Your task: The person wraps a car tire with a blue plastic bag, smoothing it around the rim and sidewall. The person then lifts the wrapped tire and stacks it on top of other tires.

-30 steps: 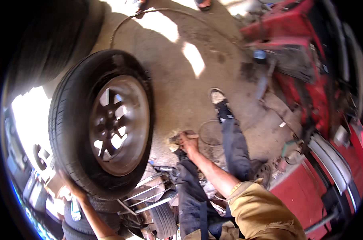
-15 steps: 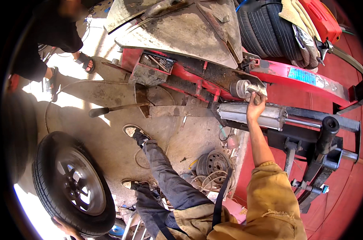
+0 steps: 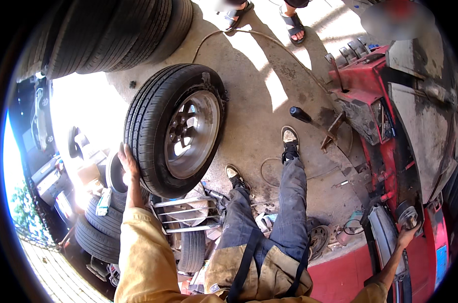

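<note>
A car wheel [image 3: 194, 144], a black tyre on a silver spoked rim, stands upright and slightly tilted on the floor at my left. My left hand [image 3: 128, 160] lies against its tread with the fingers stretched out. At the far right, my right hand [image 3: 406, 234] is closed at a small round container [image 3: 406, 214] beside the red machine [image 3: 380, 151]. Its fingers curl at the container's near edge; their exact grip is partly hidden. A metal cylinder [image 3: 382, 230] belonging to the machine runs just left of that hand.
Stacked tyres [image 3: 113, 38] fill the back left, with more tyres [image 3: 98, 227] near my left arm. A metal rack [image 3: 188, 213] stands by my feet. A black-handled lever [image 3: 300, 114] juts from the machine; a hose [image 3: 269, 34] crosses the floor. Another person's sandalled feet [image 3: 293, 28] are at the back.
My view has swung left, bringing the wheel nearer the middle and the machine to the right edge. The left hand, barely visible before, now shows clearly on the tread. My right hand stays at the container.
</note>
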Demonstrator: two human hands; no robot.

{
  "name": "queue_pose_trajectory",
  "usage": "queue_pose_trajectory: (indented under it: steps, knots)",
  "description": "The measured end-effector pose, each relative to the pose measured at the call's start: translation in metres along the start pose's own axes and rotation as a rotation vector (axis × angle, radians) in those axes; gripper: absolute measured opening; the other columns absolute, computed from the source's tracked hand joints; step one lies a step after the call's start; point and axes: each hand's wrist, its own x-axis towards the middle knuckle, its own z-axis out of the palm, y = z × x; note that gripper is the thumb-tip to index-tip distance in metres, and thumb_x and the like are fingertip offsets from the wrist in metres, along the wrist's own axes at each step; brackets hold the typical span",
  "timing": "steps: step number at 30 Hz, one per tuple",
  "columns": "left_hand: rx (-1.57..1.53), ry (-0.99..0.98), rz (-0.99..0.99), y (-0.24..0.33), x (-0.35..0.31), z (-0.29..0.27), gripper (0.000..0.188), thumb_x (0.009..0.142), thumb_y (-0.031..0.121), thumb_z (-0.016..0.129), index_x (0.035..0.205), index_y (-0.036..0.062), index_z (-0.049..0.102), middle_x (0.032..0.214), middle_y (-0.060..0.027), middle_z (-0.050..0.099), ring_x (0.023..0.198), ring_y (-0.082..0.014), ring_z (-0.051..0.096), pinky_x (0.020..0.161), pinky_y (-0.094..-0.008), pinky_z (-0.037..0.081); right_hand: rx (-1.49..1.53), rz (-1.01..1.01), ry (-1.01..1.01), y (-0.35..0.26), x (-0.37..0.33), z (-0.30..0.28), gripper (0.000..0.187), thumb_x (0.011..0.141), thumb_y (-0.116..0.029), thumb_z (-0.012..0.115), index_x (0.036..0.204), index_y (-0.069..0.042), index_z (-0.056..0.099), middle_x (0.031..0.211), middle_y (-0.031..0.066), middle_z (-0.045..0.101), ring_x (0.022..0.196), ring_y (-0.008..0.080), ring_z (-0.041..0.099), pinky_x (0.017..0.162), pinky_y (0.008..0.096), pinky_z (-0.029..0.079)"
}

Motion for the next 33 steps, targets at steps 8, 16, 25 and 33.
queue_pose_trajectory:
  steps: [8,16,25,33]
  knots:
    - [0.113,0.147,-0.137,0.07,-0.044,-0.01,0.058,0.101,0.049,0.046,0.143,0.0078,0.048,0.142,-0.0171,0.05,0.135,-0.0346,0.043,0.11,-0.0491,0.032,0.692,-0.642,-0.312,-0.294,-0.25,-0.019,0.03,0.093,-0.001,0.057,0.123,0.001,0.058,0.105,0.013,0.067,0.093,0.02,0.065,0.078,0.0356,0.053]
    - [0.063,0.159,-0.158,0.061,-0.053,-0.019,0.059,0.099,0.047,0.051,0.143,0.0085,0.048,0.142,-0.0161,0.05,0.134,-0.0348,0.044,0.111,-0.0502,0.03,0.963,-1.871,-0.385,-0.79,-0.48,-0.054,0.031,0.094,-0.018,0.059,0.116,0.003,0.064,0.118,0.0207,0.064,0.112,0.0351,0.059,0.098,0.0429,0.049]
    - [-0.192,-0.127,-0.246,-0.085,0.039,-0.052,0.06,0.101,0.051,0.045,0.137,0.0038,0.053,0.134,-0.0205,0.057,0.123,-0.0393,0.054,0.104,-0.0449,0.04,-0.042,-1.966,-0.562,-0.946,-0.68,-0.003,0.058,0.099,-0.055,0.037,0.125,-0.014,0.068,0.132,0.0124,0.063,0.128,0.0314,0.055,0.111,0.0468,0.036]
    - [-0.182,-0.51,-0.219,-0.144,0.152,-0.038,0.067,0.1,0.06,0.03,0.115,0.0102,0.071,0.114,-0.0278,0.067,0.113,-0.0411,0.063,0.1,-0.0446,0.045,-0.197,-1.927,-0.721,-1.004,-0.777,0.024,0.049,0.095,-0.052,0.05,0.123,-0.015,0.069,0.124,0.0142,0.067,0.114,0.0264,0.064,0.097,0.0389,0.047]
